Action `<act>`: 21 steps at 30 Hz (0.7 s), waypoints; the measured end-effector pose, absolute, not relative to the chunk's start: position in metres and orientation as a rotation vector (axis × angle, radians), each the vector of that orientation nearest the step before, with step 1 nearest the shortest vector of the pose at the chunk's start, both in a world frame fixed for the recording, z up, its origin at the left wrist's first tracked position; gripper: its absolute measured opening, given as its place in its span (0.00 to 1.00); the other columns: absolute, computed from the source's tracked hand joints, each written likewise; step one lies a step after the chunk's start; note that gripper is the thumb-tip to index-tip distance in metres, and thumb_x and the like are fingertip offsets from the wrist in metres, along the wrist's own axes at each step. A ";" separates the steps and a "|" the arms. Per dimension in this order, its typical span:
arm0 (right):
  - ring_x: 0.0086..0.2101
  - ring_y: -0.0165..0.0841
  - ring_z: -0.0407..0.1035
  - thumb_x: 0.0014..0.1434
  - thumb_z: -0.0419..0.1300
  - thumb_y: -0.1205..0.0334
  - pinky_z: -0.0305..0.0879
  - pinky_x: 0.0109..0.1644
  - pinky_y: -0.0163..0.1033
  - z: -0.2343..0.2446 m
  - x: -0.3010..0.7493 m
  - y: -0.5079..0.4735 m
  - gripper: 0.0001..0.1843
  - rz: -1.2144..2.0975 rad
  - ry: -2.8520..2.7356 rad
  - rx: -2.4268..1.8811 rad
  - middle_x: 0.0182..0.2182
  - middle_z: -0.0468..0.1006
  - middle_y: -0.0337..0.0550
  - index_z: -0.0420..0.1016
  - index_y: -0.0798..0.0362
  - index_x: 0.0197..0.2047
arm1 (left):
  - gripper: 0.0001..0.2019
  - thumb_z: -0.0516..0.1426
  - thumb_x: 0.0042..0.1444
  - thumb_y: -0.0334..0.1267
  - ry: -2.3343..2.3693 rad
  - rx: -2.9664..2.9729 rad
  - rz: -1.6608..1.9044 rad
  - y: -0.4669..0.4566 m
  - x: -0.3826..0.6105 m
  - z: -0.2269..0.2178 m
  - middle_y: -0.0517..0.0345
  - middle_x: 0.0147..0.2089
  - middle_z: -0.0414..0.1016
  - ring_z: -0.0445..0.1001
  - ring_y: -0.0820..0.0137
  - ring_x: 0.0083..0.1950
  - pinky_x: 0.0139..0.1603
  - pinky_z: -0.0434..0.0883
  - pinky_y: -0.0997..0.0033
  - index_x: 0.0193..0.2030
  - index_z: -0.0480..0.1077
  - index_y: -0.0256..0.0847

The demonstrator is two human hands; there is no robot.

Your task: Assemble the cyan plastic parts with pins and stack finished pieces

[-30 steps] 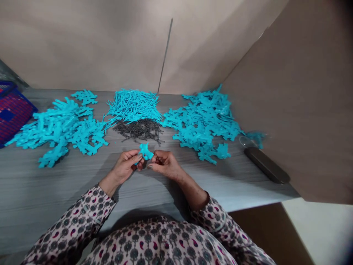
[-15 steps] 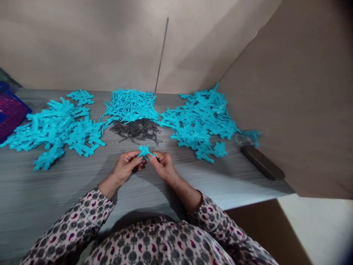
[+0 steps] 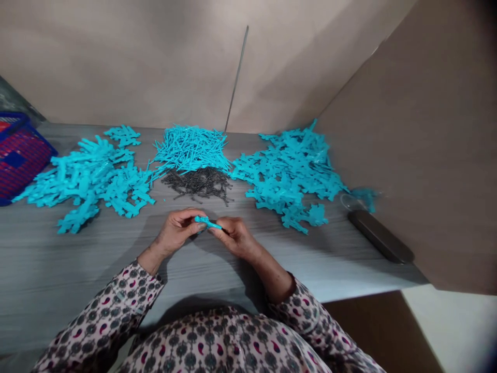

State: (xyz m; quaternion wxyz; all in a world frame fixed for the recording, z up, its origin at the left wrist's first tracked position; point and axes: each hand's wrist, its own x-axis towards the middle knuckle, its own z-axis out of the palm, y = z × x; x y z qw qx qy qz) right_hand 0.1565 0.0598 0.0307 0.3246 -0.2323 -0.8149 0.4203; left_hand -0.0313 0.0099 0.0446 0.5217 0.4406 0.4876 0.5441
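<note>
Over the grey table [image 3: 77, 269] my left hand [image 3: 176, 233] and my right hand [image 3: 233, 235] meet, both pinched on a small turquoise plastic piece [image 3: 207, 223] held flat between the fingertips. Just beyond them lies a heap of small dark pins [image 3: 198, 184], with a heap of thin turquoise sticks [image 3: 190, 147] behind it. Piles of flat turquoise plastic parts spread out to the left [image 3: 89, 178] and to the right [image 3: 289, 173].
A red and blue woven basket [image 3: 17, 158] stands at the far left edge. A dark oblong case [image 3: 379, 235] lies at the right, next to a brown board wall [image 3: 427, 145]. Brown board also closes the back.
The turquoise piece stood up between my fingertips; now it lies turned flat and lower between both hands. The hands have stayed close together in the same place.
</note>
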 end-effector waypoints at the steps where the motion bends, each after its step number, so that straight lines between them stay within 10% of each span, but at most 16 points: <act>1: 0.22 0.25 0.51 0.67 0.52 0.52 0.48 0.28 0.34 0.029 0.157 0.061 0.24 1.101 -2.152 -0.611 0.19 0.55 0.32 0.55 0.52 0.22 | 0.13 0.71 0.41 0.41 1.189 1.089 1.298 0.010 -0.031 0.046 0.58 0.27 0.73 0.66 0.75 0.27 0.28 0.65 0.76 0.33 0.80 0.36; 21: 0.30 0.32 0.62 0.68 0.51 0.66 0.59 0.34 0.36 0.041 0.158 0.057 0.10 0.786 -2.189 -0.502 0.28 0.66 0.41 0.68 0.52 0.34 | 0.08 0.61 0.56 0.37 1.304 1.573 1.283 0.001 -0.023 0.045 0.50 0.41 0.81 0.77 0.64 0.44 0.49 0.71 0.68 0.41 0.80 0.39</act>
